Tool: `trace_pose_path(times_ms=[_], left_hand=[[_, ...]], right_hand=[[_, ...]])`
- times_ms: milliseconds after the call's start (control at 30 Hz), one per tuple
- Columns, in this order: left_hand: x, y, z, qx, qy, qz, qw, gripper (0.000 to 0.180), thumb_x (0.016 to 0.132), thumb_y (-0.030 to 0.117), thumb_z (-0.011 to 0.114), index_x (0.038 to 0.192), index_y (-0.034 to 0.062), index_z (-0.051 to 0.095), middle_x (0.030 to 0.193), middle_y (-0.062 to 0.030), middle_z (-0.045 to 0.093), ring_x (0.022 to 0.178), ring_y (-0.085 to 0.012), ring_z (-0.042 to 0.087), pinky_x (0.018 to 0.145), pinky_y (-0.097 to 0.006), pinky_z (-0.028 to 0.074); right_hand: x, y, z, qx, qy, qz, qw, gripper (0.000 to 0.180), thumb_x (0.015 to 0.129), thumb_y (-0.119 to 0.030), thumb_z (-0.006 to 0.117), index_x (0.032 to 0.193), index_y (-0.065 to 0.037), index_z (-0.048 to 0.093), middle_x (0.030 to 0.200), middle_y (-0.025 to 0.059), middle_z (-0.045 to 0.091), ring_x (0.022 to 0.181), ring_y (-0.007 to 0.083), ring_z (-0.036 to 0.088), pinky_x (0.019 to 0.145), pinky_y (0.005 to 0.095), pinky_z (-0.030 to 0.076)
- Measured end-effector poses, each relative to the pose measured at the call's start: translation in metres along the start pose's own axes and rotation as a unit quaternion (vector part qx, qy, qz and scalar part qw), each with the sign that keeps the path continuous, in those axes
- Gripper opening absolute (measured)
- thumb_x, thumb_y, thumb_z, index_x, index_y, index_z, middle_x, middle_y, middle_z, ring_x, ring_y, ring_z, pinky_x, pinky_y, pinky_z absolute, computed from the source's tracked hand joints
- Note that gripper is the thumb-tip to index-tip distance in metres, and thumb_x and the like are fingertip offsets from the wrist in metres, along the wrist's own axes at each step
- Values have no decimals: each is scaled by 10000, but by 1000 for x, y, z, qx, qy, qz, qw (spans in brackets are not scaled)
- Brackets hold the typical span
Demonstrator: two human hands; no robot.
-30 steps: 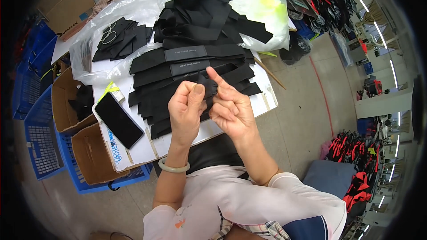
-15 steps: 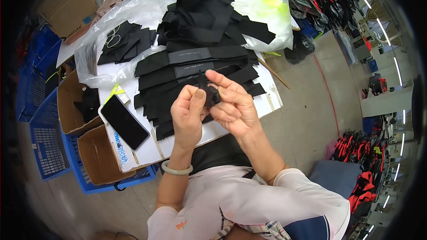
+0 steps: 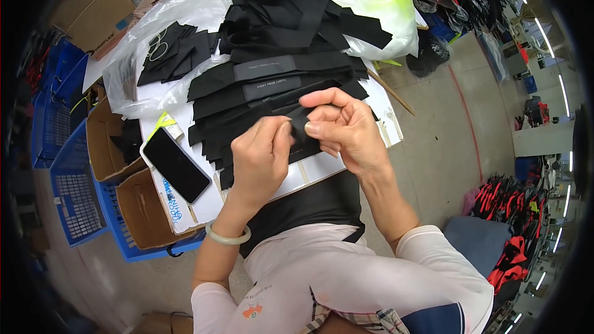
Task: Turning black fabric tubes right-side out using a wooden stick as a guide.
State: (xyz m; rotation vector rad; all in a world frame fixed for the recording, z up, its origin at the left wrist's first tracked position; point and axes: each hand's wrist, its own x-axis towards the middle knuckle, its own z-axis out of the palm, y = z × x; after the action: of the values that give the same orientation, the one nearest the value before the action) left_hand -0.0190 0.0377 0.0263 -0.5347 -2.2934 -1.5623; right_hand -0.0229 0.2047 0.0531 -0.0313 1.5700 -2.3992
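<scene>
My left hand [image 3: 263, 151] is closed, fingertips pinched together over the near edge of the table. Close beside it, my right hand [image 3: 349, 127] pinches with thumb and curled fingers, its index finger bent above. Between them shows a small piece of black fabric [image 3: 299, 127], gripped at both sides; its outline blends into the dark cloth behind. Under and beyond the hands lie overlapping black fabric strips [image 3: 213, 89], a few bearing grey printed patches [image 3: 266, 68]. A tangled heap of black fabric [image 3: 281, 15] rises at the far end.
A phone [image 3: 177, 164] lies at the table's left edge. Clear plastic sheeting [image 3: 124, 96] surrounds smaller black pieces [image 3: 179, 55] and a looped cord [image 3: 157, 47]. Cardboard boxes [image 3: 145, 213] and blue crates [image 3: 77, 198] stand left. A wooden stick [image 3: 393, 93] juts out at right.
My hands have drawn apart, the left moving left and the right moving right. The black piece, earlier bunched between the fingertips, now shows in the gap between the hands.
</scene>
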Motion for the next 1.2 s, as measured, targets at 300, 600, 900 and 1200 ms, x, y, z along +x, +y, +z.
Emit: trace_pose_path(times_ms=[300, 600, 900, 1200], left_hand=[[9, 22, 10, -228, -83, -246, 938, 132, 895, 59, 531, 877, -53, 598, 804, -98, 668, 610, -136, 644, 485, -251, 510], [3, 15, 25, -459, 86, -285, 837, 193, 905, 64, 488, 988, -83, 582, 778, -177, 658, 592, -206, 653, 518, -252, 541], [-16, 22, 38, -465, 68, -315, 824, 161, 874, 11, 497, 960, -87, 593, 759, -179, 659, 564, -196, 636, 519, -262, 525], [-25, 16, 32, -464, 101, -277, 835, 191, 879, -5, 512, 1031, -83, 598, 780, -194, 662, 582, -191, 647, 519, -269, 551]], right_hand=[[-3, -12, -6, -192, 13, -140, 971, 217, 826, -6, 645, 1020, 3, 550, 811, 15, 615, 696, 39, 555, 616, 181, 444], [-12, 2, -7, -330, 194, -366, 848, 211, 777, 37, 651, 985, 14, 622, 903, 92, 618, 699, 100, 587, 637, 229, 475], [-12, 11, -14, -145, 157, -133, 968, 156, 837, -129, 687, 840, 7, 611, 717, 13, 607, 604, 25, 521, 540, 166, 422], [-20, 12, -11, -321, 168, -311, 879, 234, 729, 29, 720, 951, 2, 650, 966, 84, 611, 694, 74, 579, 587, 197, 475]])
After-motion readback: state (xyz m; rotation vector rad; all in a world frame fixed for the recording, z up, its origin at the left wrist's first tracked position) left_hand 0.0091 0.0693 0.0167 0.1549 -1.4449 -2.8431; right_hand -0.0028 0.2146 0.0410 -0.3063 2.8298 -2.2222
